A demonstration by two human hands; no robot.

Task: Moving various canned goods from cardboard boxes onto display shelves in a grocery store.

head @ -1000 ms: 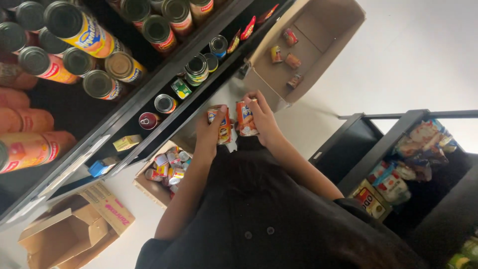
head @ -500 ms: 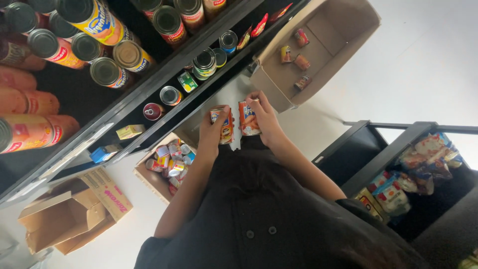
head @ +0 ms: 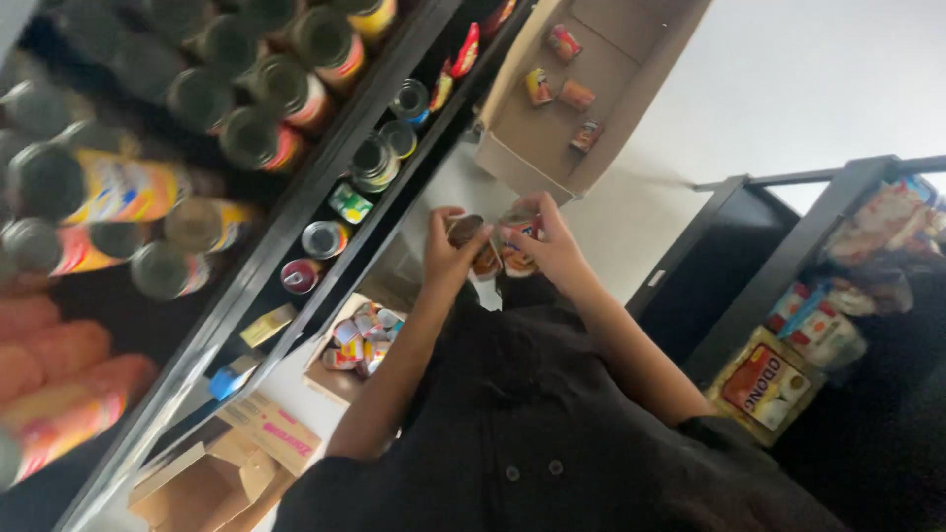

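My left hand [head: 448, 258] grips a small can [head: 477, 246] with an orange and red label, held in front of my dark shirt. Right beside it my right hand [head: 552, 241] holds a second small can [head: 514, 251] of the same kind. The two cans touch or nearly touch between my hands. Both hands are near the edge of a black shelf [head: 296, 232] stocked with cans seen from above.
An open cardboard box [head: 512, 163] with several small cans lies ahead on the floor. Another box of cans [head: 357, 340] sits below the shelf, with empty cartons [head: 222, 473] at bottom left. A black rack [head: 788, 256] with packets stands at right.
The view has swung so the shelf cans fill more of the left. My hands have tilted the two cans closer together; they stay in front of my chest.
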